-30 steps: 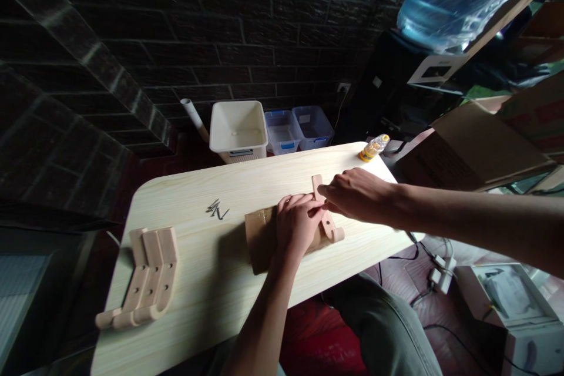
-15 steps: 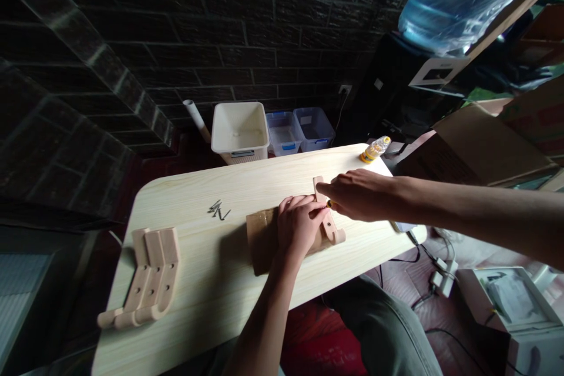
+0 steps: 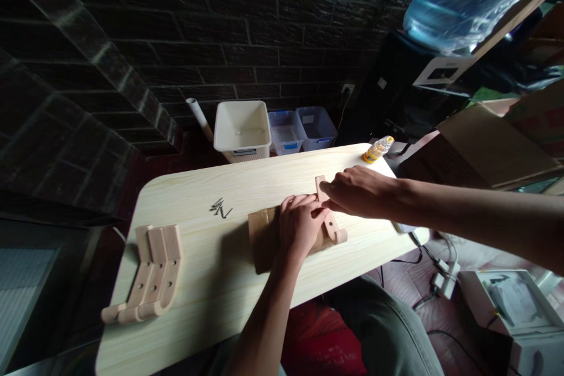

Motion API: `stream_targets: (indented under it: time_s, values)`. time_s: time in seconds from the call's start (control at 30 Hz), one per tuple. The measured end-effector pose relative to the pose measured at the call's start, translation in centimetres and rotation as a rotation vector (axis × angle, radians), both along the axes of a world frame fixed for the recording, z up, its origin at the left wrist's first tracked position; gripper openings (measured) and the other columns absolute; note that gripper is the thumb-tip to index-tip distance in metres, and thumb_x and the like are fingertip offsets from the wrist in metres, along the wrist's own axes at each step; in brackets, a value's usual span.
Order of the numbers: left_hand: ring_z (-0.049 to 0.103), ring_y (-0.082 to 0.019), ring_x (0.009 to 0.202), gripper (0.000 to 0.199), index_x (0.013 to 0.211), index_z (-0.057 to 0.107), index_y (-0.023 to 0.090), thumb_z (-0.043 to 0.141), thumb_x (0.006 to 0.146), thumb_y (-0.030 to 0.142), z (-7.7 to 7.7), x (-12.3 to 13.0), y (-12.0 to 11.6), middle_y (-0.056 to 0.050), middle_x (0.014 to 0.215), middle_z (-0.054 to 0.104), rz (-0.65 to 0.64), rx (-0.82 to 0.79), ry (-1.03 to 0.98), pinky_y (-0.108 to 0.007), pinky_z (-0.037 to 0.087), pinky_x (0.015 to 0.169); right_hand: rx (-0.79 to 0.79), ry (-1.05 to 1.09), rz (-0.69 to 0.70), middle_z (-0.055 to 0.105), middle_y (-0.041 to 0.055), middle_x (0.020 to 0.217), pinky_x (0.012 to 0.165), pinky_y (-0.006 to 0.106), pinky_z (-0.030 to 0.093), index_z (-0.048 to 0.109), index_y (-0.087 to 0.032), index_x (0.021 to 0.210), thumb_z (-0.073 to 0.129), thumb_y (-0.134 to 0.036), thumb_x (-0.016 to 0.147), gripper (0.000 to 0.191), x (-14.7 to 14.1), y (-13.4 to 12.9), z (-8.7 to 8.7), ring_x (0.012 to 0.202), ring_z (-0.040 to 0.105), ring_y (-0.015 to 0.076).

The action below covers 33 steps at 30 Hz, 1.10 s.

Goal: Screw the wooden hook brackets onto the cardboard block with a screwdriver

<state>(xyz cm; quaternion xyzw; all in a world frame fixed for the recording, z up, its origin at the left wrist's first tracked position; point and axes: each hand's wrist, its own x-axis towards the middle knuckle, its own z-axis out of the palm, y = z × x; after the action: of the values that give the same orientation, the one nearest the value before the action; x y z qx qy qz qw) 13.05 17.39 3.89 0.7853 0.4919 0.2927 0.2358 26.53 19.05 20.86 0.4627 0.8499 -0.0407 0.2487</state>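
Observation:
A light wooden hook [image 3: 331, 224] with a curled lower end rests on a brown cardboard box [image 3: 264, 241] on the table. My left hand [image 3: 299, 220] lies over the box, its thumb and fingers closed against the hook's left edge. Just above the hook, my right hand [image 3: 352, 191] is closed in a fist around a screwdriver, whose handle is mostly hidden inside the fingers. Its tip is covered by the hands. Several dark screws [image 3: 219, 208] lie loose to the left of the box. More wooden hooks [image 3: 154, 270] stand side by side at the table's left end.
A clear bottle with yellow parts [image 3: 378, 150] stands at the far right corner of the pale table [image 3: 198, 188]. Behind the table are a white bin [image 3: 242, 123] and two clear plastic boxes [image 3: 286, 129]. Cables and a power strip [image 3: 446, 279] lie on the floor at right.
My right fist has turned slightly over the hook, and the yellow-and-black bit of handle seen before is now hidden. My left hand stays in place; the whole view has shifted slightly.

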Motion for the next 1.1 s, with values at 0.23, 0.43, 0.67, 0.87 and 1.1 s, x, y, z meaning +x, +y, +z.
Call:
stream_targets:
  time_s: [0.23,0.43,0.67,0.87,1.1]
  values:
    - [0.069,-0.022,0.11,0.007,0.094,0.081,0.033,0.075,0.094,0.037,-0.3,0.0,0.0,0.002,0.111,0.082,0.008,0.006,-0.024,-0.045,0.041,0.113,-0.023,0.025,0.07,0.078,0.0143,0.101,0.059,0.032,0.03,0.061,-0.009,0.127,0.058,-0.02,0.101,0.028,1.3,-0.2,-0.4,0.083,0.074,0.0237]
    - [0.069,-0.021,0.105,0.008,0.089,0.08,0.032,0.075,0.094,0.037,-0.1,0.0,0.0,0.004,0.1,0.082,0.004,0.005,-0.023,-0.044,0.041,0.111,0.001,0.033,0.188,0.076,0.0109,0.093,0.056,0.032,0.022,0.067,-0.012,0.109,0.047,-0.014,0.106,0.02,1.9,0.1,-0.8,0.075,0.069,0.02]
    - [0.07,-0.021,0.108,0.006,0.091,0.08,0.032,0.075,0.094,0.033,-0.2,0.0,0.0,0.003,0.108,0.082,0.006,0.013,-0.015,-0.044,0.042,0.111,-0.03,0.005,0.077,0.078,0.0141,0.09,0.058,0.031,0.031,0.07,-0.01,0.106,0.051,-0.023,0.107,0.023,1.2,-0.1,-0.3,0.076,0.073,0.0239]
    - [0.07,-0.022,0.109,0.006,0.089,0.081,0.031,0.076,0.093,0.034,-0.3,0.0,0.0,0.002,0.11,0.082,0.008,0.023,-0.009,-0.044,0.042,0.111,0.007,-0.019,-0.059,0.078,0.0177,0.084,0.06,0.03,0.038,0.072,-0.009,0.1,0.055,-0.031,0.105,0.028,0.6,-0.7,-0.4,0.078,0.076,0.0274]
    - [0.071,-0.021,0.104,0.004,0.09,0.081,0.032,0.078,0.092,0.034,-0.3,0.0,0.1,0.003,0.107,0.082,0.016,0.04,-0.023,-0.044,0.043,0.11,-0.01,0.063,0.011,0.077,0.0156,0.104,0.06,0.032,0.034,0.059,-0.009,0.13,0.061,-0.024,0.099,0.035,1.2,-0.6,-0.5,0.085,0.074,0.0252]
